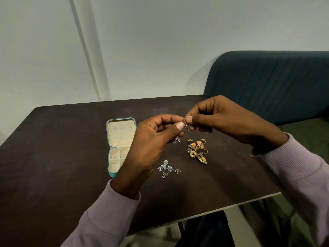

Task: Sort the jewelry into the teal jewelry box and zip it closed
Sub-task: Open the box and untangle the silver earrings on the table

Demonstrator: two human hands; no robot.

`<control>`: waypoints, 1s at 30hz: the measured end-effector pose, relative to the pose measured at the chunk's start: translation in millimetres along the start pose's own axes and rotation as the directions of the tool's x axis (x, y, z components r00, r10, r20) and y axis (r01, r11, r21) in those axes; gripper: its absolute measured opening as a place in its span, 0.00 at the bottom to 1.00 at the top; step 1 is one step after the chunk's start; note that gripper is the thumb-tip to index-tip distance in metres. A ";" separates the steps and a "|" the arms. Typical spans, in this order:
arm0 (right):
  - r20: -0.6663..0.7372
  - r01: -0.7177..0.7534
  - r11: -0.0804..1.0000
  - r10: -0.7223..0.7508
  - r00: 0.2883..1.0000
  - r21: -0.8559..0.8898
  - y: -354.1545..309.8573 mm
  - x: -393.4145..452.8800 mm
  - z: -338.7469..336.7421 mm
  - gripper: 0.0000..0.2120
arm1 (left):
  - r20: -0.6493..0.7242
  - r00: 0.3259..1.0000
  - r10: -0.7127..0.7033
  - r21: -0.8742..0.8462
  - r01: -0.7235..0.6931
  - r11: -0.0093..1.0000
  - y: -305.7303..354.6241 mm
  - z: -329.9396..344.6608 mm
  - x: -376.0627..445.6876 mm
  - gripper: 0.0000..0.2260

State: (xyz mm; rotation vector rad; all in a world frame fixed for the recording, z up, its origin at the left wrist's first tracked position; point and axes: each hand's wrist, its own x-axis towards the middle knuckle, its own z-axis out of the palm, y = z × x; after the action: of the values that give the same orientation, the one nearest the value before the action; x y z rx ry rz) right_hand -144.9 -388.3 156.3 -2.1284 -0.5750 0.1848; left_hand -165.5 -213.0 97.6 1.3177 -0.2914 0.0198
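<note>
Pinching a small silver earring (187, 127) between both hands, I hold it above the middle of the dark tabletop (53, 157). My left hand (153, 139) has thumb and forefinger closed on the near side of the piece, the other fingers curled under; a second small silver cluster (176, 139) hangs just below that hand, and I cannot tell whether it belongs to the same earring. My right hand (219, 120) meets the left at the thumb tips, its thumb and forefinger gripping the same piece from the 3 o'clock side, with another tiny silver bit (196, 128) dangling under its fingers.

The teal jewelry box (119, 146) lies open at 9 o'clock from my hands, unzipped, its cream lid panel with three small loops at the far end and its divided cream compartments at the near end. My left wrist hides its right edge.

At 6 o'clock from my hands, the silver floral earrings (168, 168) lie loose on the tabletop. At 5 o'clock sits the heap of gold and yellow earrings (197, 150), touching one another, well apart from the box.

Lilac sleeves (110, 216) cover both my forearms. A dark teal upholstered seat back (276, 82) stands at 1 o'clock beyond the tabletop.
</note>
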 end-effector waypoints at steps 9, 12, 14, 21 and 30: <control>0.075 0.075 0.995 -0.070 0.995 -0.071 0.9 -2.5 -2.8 0.12 | 0.081 0.974 -0.214 -0.311 0.228 0.923 1.9 -0.3 2.6 0.07; 0.082 0.099 0.993 -0.093 0.992 -0.070 1.7 -2.8 -2.3 0.13 | 0.091 0.959 -0.267 -0.389 0.281 0.877 2.2 -0.2 3.1 0.07; 0.064 0.097 0.994 -0.094 0.994 -0.058 2.7 -3.1 -1.2 0.11 | 0.091 0.959 -0.268 -0.397 0.282 0.873 1.6 0.0 2.7 0.07; 0.049 0.098 0.995 -0.097 0.994 -0.032 6.6 -3.3 3.2 0.09 | 0.023 0.993 -0.114 -0.146 0.116 0.982 -3.3 -3.7 1.2 0.05; 0.085 0.035 0.999 -0.034 0.996 -0.013 10.4 -3.7 1.8 0.04 | 0.050 0.998 -0.033 0.183 0.023 0.983 -8.1 -12.0 -3.7 0.06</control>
State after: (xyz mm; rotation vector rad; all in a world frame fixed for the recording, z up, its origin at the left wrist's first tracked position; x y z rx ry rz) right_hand -145.3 -393.8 146.6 -2.1306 -0.6642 0.2532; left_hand -165.2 -203.0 86.5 1.5063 -0.3216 -0.0126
